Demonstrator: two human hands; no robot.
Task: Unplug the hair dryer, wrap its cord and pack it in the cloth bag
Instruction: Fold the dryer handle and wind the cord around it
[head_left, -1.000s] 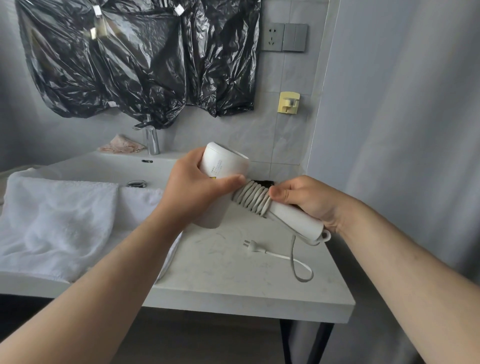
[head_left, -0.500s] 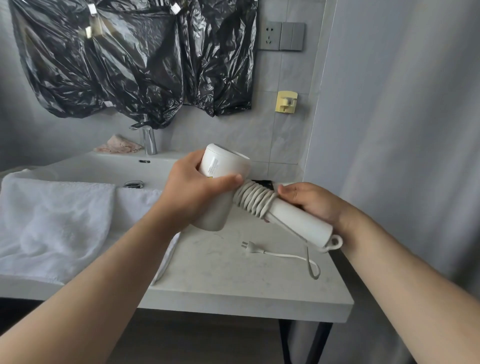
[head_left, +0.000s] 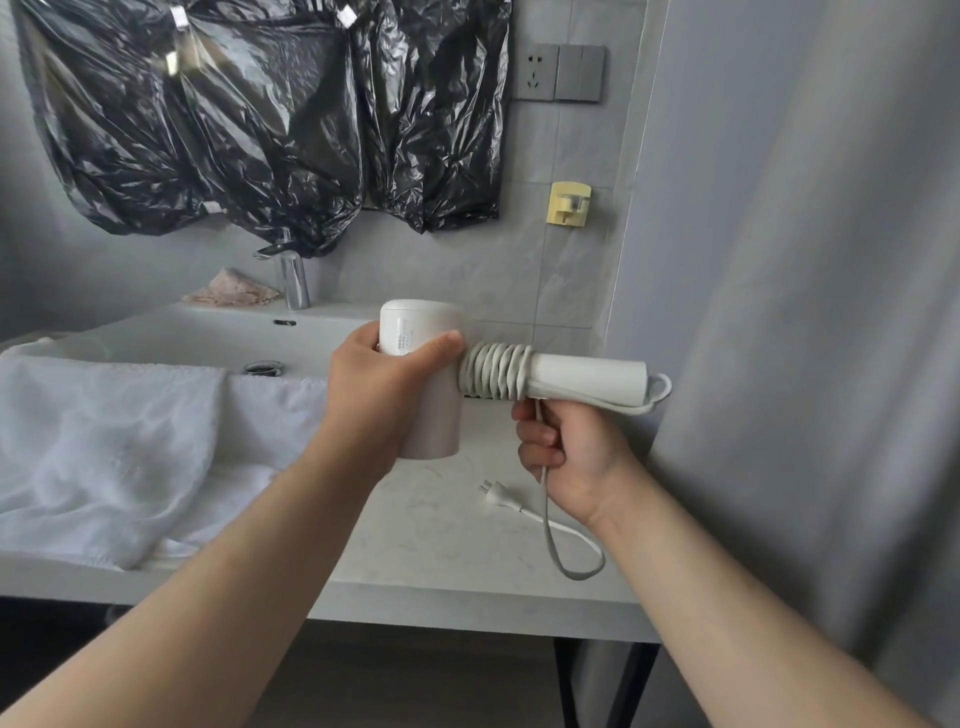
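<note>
Head view: the hair dryer is held up over the counter, its round body wrapped tight in the left hand so it stays steady. The cord is closed inside the right hand, likely to be pulled snug. White loops are wound round the handle. The plug lies loose below.

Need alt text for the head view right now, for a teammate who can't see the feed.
The left hand holds a white hair dryer by its body above the counter, while the right hand grips the cord, partly coiled around the handle. The plug lies loose on the counter; a white towel drapes the sink at left.
</note>
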